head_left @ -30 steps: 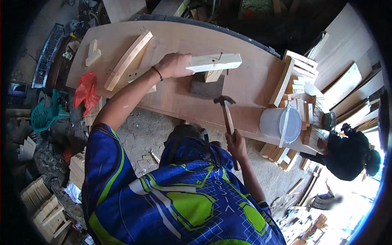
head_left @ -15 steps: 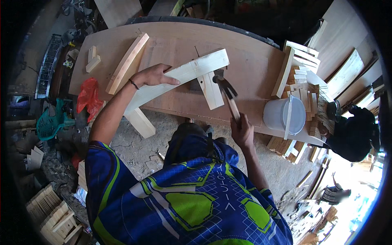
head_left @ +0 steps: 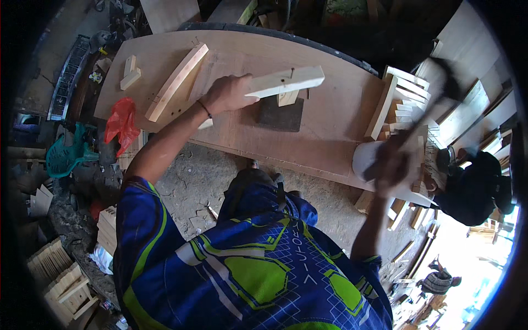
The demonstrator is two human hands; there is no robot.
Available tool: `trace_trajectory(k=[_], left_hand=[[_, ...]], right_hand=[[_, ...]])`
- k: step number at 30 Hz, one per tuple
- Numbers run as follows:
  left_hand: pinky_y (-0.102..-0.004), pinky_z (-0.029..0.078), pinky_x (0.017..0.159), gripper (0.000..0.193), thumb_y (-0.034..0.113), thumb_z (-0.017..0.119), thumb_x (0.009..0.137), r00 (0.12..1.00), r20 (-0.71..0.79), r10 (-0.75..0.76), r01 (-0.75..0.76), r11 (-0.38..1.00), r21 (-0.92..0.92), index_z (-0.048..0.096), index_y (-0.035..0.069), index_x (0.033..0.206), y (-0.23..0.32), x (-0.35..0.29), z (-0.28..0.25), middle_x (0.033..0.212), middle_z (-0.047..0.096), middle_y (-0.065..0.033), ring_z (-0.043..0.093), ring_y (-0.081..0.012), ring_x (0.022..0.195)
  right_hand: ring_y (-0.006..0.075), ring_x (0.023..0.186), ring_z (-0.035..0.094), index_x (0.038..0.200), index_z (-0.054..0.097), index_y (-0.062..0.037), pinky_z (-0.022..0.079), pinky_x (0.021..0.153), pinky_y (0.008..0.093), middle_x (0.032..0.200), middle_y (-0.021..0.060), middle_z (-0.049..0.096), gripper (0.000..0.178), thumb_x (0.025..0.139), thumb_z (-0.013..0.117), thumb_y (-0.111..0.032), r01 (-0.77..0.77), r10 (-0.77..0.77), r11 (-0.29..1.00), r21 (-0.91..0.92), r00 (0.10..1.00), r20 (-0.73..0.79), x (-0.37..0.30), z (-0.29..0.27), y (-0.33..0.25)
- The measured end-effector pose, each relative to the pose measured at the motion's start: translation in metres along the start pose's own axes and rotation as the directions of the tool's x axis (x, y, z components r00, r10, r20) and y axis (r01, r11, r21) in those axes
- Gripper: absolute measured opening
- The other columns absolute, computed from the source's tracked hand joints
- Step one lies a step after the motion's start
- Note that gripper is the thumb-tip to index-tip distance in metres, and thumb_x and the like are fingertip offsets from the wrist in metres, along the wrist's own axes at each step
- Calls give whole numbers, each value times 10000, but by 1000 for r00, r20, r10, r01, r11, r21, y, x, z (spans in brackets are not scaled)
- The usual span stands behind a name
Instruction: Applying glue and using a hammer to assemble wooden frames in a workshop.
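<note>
My left hand (head_left: 234,94) is closed around a pale wooden piece (head_left: 272,83) over the workbench. A nail (head_left: 292,72) stands up from that piece's upper face near its right end. Below it shows part of a second wooden piece (head_left: 286,99), over a dark square plate (head_left: 280,118) lying on the bench. Out to the right, my right hand (head_left: 391,169) grips a hammer (head_left: 446,82), raised well away from the wood. Motion smears both the right hand and the hammer.
On the wooden workbench (head_left: 335,104), a long wooden piece (head_left: 177,82) and small blocks (head_left: 131,77) lie left. A red plastic bag (head_left: 122,121) hangs at its left edge. To the right are a whitish bucket (head_left: 363,159), stacked wood (head_left: 382,107) and another person (head_left: 473,187).
My right hand has swung the hammer from the joined wood up and right. My left hand has shifted right, and the wooden pieces have turned, with the nail now on top.
</note>
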State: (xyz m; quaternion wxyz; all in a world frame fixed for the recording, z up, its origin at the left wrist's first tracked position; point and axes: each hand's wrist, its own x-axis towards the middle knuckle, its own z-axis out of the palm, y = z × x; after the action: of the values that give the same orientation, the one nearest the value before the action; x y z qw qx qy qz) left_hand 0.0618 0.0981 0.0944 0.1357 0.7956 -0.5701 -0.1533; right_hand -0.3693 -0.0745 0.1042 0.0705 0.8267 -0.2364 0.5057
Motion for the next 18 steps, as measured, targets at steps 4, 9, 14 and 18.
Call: trace_trajectory(k=[4, 9, 14, 18], left_hand=[[-498, 541, 741, 476, 407, 753, 787, 996, 55, 72, -79, 987, 140, 605, 26, 1031, -10, 18, 23, 872, 699, -226, 693, -416, 846], [-495, 544, 744, 470, 408, 761, 777, 982, 17, 188, -188, 979, 79, 616, 24, 1006, -13, 24, 24, 869, 700, -239, 692, -422, 839], [-499, 540, 771, 469, 409, 757, 783, 988, 67, 137, -144, 982, 122, 623, 27, 1021, -8, 25, 19, 878, 703, -239, 689, -426, 849], [-507, 536, 801, 471, 405, 755, 785, 973, -30, 227, -226, 973, 40, 630, 29, 1040, -37, 25, 34, 893, 705, -238, 686, -430, 870]], right_hand=[[229, 970, 622, 1181, 612, -15, 498, 881, 347, 971, 105, 635, 441, 1025, 461, -399, -68, -103, 860, -505, 948, -303, 111, -123, 53], [278, 816, 636, 1123, 587, -9, 499, 752, 377, 959, 140, 666, 352, 1034, 477, -330, -77, 187, 947, -312, 921, 341, 26, -145, 112], [327, 663, 650, 1065, 562, -2, 501, 624, 406, 946, 175, 698, 269, 1043, 492, -262, -247, 256, 957, -152, 473, 843, 0, 46, -94], [561, 815, 572, 1043, 533, 6, 457, 629, 553, 785, 307, 612, 235, 990, 568, -220, -604, 222, 797, 16, 317, 922, 17, 37, -120]])
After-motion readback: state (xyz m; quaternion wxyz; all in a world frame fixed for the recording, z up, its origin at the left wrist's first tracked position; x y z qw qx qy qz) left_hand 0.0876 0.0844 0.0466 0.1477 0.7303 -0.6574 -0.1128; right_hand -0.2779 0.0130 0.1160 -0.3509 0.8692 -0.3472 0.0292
